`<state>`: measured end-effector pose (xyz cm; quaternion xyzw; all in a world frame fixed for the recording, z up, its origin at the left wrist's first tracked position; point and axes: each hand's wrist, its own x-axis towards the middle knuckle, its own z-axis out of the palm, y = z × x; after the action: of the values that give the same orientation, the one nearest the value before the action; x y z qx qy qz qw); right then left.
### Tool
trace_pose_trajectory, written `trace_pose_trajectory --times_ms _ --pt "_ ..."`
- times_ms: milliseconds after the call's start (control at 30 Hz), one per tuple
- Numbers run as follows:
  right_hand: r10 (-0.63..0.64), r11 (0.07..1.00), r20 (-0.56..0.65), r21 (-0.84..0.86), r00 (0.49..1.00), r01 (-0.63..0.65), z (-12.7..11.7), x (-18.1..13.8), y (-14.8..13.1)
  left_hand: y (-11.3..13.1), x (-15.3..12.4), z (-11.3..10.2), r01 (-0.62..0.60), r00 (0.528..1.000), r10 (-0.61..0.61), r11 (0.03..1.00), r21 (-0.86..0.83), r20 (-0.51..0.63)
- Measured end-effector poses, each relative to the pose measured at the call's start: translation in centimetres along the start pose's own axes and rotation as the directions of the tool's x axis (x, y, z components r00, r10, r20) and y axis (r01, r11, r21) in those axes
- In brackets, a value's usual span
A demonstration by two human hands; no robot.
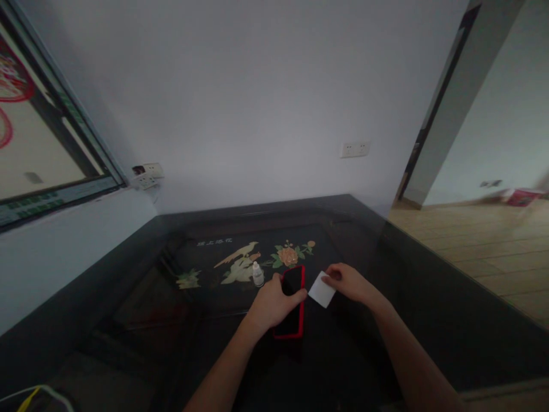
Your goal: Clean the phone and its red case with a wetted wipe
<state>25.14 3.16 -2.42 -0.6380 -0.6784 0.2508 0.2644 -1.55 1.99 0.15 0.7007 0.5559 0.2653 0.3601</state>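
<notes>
A phone in a red case (293,303) lies screen-up on the dark glass table (429,309). My left hand (272,303) grips its left edge, thumb across the screen. My right hand (349,281) pinches a small white square wipe or sheet (321,289) just right of the phone, held a little above the table. A small white dropper bottle (258,274) stands upright just beyond my left hand.
The table top shows a painted bird and flower panel (257,257) under glass. White walls meet behind the table, with sockets (355,149) and a window (38,143) at left. Wooden floor (480,246) opens to the right. A cable (30,395) lies at bottom left.
</notes>
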Motion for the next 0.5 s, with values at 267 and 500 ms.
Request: trace_pose_trajectory --times_ms 267,500 --pt "0.060 0.868 -0.163 0.495 0.985 0.029 1.0 0.0 -3.0 -0.3 -0.4 1.2 0.266 0.958 -0.152 0.791 -0.551 0.245" --pt "-0.044 0.809 -0.329 0.542 0.943 0.227 1.7 -0.4 -4.7 0.3 -0.7 2.2 0.321 0.946 -0.153 0.571 -0.756 0.287"
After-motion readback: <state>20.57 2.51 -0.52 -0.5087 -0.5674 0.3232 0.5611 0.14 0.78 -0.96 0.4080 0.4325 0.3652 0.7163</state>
